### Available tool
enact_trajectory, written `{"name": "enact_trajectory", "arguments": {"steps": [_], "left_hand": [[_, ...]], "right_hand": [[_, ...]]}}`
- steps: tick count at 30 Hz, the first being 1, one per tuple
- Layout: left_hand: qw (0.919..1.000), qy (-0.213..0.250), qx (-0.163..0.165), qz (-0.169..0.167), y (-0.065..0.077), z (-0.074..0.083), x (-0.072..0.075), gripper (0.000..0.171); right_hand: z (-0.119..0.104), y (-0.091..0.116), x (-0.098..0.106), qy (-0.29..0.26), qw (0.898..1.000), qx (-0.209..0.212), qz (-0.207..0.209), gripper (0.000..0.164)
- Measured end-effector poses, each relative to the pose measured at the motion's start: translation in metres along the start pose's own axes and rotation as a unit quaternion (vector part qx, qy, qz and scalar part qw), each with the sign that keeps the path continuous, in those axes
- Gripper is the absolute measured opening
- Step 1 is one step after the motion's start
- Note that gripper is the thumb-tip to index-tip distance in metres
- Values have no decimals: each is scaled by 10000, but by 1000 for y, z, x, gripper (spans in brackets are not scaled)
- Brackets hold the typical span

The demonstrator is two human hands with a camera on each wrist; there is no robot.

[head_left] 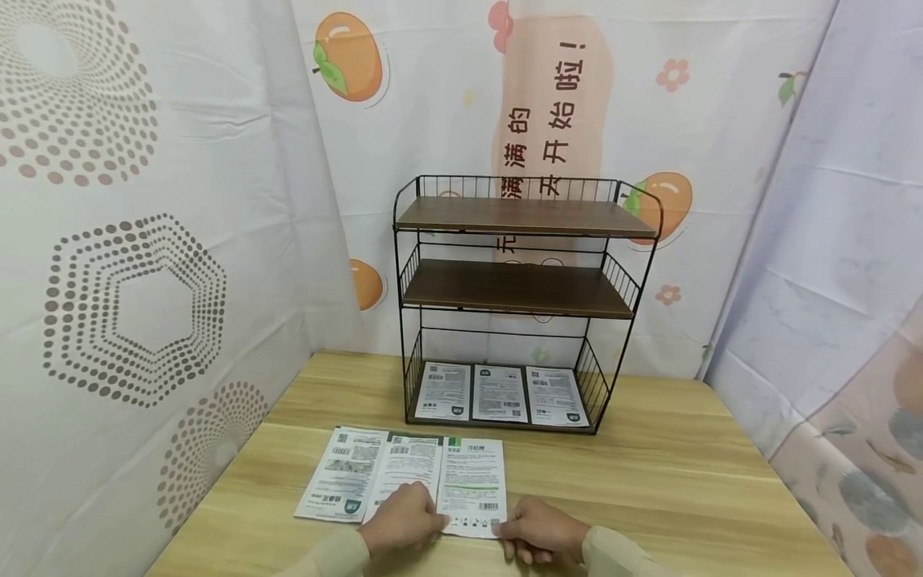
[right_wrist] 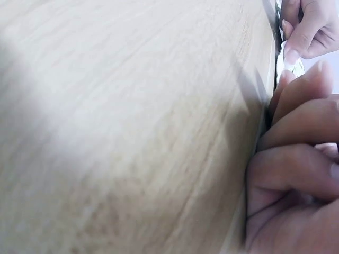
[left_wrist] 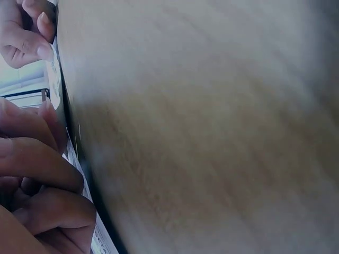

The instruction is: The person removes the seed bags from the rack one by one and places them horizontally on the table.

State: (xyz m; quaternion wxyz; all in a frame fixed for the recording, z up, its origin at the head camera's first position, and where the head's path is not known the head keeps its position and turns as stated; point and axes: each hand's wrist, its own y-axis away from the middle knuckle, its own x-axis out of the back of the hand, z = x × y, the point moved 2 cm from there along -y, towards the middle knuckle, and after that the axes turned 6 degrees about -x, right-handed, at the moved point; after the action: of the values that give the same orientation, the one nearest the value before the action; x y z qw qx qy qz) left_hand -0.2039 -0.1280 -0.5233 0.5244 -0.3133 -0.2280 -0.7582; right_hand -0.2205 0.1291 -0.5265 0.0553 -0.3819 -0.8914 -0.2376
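A flat white packet (head_left: 472, 481) printed with green bands and small text lies on the wooden table. At its near left corner, my left hand (head_left: 406, 514) pinches the edge between thumb and fingers. The opposite near corner is pinched by my right hand (head_left: 539, 530). Up close in the left wrist view, the left hand (left_wrist: 45, 185) has curled fingers low over the wood. In the right wrist view, the right hand (right_wrist: 296, 169) is likewise curled, with the packet's pale edge (right_wrist: 283, 63) beyond it. Left of this packet lie a middle packet (head_left: 404, 465), partly covered by my left hand, and an outer packet (head_left: 342, 473).
A black wire rack (head_left: 400, 336) with brown shelves stands at the back of the table (head_left: 671, 481). Three packets lie side by side on its bottom shelf: left (head_left: 443, 391), middle (head_left: 500, 394) and right (head_left: 557, 397). Patterned curtains (head_left: 238, 240) enclose the table.
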Motion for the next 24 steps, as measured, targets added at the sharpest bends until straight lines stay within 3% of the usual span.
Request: {"name": "enact_trajectory", "arguments": {"steps": [15,24], "left_hand": [[9999,-28,76,-92,1,-3,3,40],[9990,373,-263,-11,-7,-3,12,42]], "right_hand": [[-4,-2,-3,-35,9989,-360,292,38],[-4,0,1,23,9986,-383,363,39]]}}
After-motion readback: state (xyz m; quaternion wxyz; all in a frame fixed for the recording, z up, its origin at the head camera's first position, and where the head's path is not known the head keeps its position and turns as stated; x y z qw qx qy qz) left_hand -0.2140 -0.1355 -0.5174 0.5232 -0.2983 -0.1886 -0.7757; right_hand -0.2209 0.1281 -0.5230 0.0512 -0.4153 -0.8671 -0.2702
